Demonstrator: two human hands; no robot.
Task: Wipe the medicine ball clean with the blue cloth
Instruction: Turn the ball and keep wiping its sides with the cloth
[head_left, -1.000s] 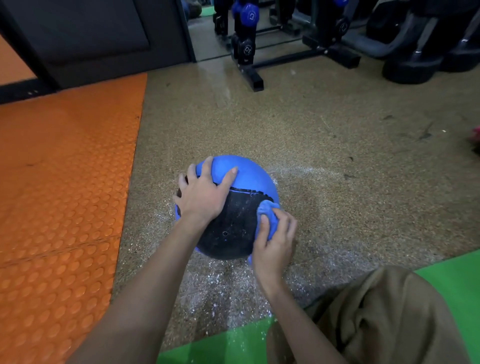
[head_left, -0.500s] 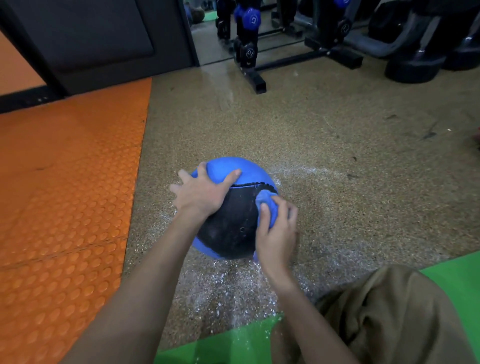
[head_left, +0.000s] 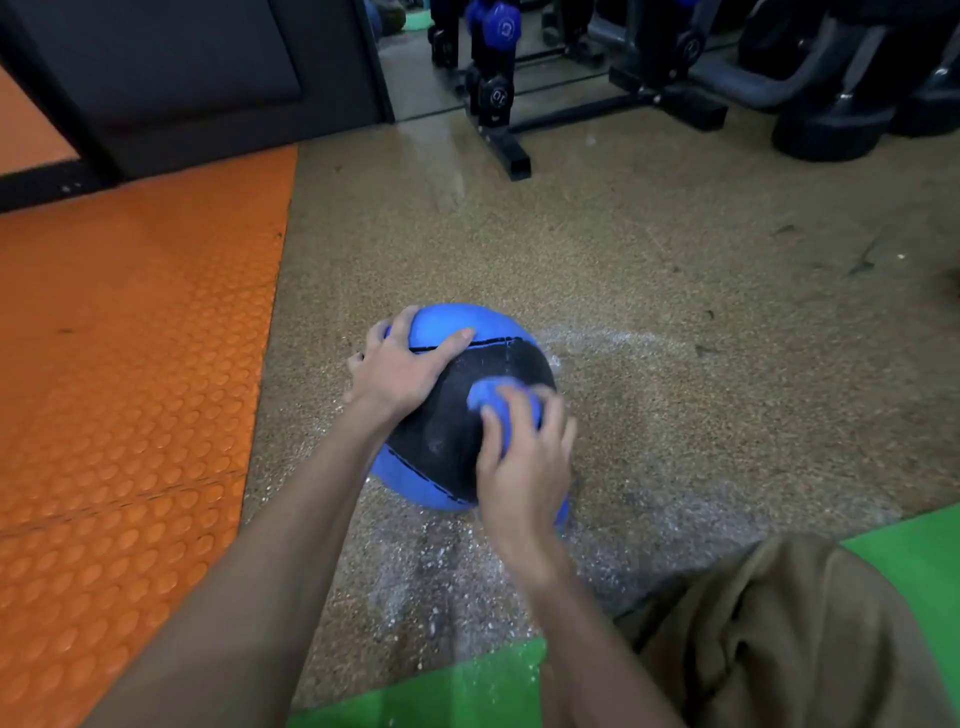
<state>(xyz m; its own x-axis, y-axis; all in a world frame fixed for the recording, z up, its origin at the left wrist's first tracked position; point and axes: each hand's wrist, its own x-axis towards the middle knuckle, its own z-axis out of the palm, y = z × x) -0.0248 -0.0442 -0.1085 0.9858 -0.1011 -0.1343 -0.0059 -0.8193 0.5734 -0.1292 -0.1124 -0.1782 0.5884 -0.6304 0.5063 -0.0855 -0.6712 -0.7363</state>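
Head camera, looking down: our left hand (head_left: 400, 371), fingers spread, rests on a round blue-and-black rubber medicine ball (head_left: 447, 434), dusty-smeared, sitting on speckled tan floor (head_left: 675, 260). Our right hand (head_left: 524, 467), fingers curled, presses a bunched blue cloth (head_left: 493, 396) against it.

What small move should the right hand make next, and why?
Probably sweep the blue cloth left across the black panel: pale smears show there, the right hand presses the cloth at its right side, the left hand steadies the medicine ball.
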